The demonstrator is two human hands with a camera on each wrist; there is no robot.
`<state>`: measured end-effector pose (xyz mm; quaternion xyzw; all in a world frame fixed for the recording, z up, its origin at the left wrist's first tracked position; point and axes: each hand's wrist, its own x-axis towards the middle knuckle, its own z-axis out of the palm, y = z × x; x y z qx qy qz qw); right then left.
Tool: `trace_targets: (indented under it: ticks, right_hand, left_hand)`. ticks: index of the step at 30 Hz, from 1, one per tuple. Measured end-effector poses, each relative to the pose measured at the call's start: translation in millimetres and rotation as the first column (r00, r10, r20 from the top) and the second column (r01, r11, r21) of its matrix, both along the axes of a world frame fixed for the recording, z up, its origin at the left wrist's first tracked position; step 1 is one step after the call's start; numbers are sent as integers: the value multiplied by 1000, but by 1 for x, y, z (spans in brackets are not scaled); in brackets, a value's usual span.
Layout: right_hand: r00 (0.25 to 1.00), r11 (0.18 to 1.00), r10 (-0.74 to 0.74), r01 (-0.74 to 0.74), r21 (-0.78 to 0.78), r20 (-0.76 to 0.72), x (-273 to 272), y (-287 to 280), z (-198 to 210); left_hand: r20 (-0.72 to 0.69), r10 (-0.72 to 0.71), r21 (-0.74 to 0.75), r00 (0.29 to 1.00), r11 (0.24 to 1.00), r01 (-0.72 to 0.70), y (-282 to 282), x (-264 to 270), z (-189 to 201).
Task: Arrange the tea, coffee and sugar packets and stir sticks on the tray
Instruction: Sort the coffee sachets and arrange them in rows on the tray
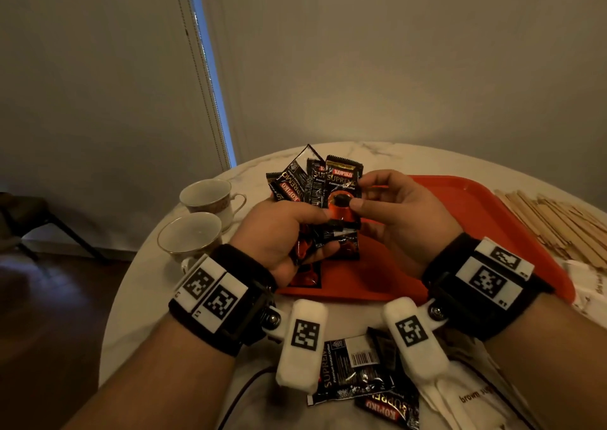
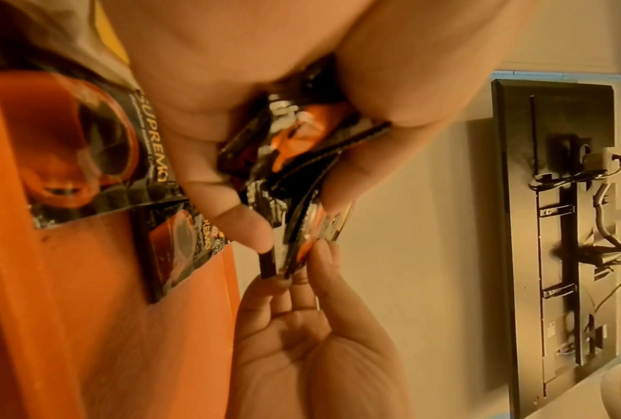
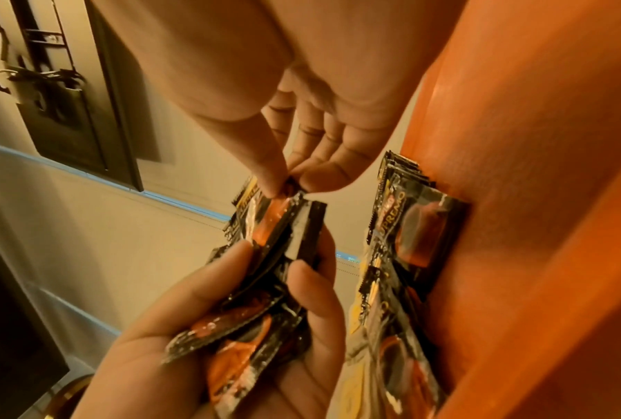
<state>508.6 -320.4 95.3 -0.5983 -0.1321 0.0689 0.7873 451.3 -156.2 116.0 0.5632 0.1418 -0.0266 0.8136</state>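
My left hand (image 1: 315, 232) grips a fanned bundle of several black Kopiko coffee packets (image 1: 312, 183), held upright above the left end of the orange tray (image 1: 460, 206). My right hand (image 1: 360, 193) pinches the front packet (image 1: 341, 183) of that fan between thumb and fingers. The right wrist view shows the pinch (image 3: 291, 181) on a packet's edge and the left hand (image 3: 265, 283) curled round the bundle. More coffee packets (image 3: 420, 226) lie flat on the tray (image 3: 534, 198) under the hands. In the left wrist view they (image 2: 97, 147) appear beside the left hand (image 2: 294, 209).
Two teacups (image 1: 205, 196) (image 1: 190, 236) stand left of the tray on the round marble table. Wooden stir sticks (image 1: 558, 222) lie in a pile at the far right. Loose coffee packets (image 1: 354, 370) and brown sugar packets (image 1: 473, 397) lie near the front edge.
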Motion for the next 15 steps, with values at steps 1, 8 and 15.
trace_targets:
  ticks: [1, 8, 15]
  right_hand:
    - [1000, 1000, -28, 28, -2, -5, 0, 0, 1]
    - [972, 944, -179, 126, -305, -150, 12, -17, -10]
    - [976, 865, -104, -6, -501, -190, 11, -9, -18]
  left_hand:
    - [-11, 13, -10, 1000, 1000, -13, 1, 0, 0]
    - [7, 239, -77, 971, 968, -238, 16, 7, 5]
    - [10, 242, -79, 970, 967, -241, 17, 6, 7]
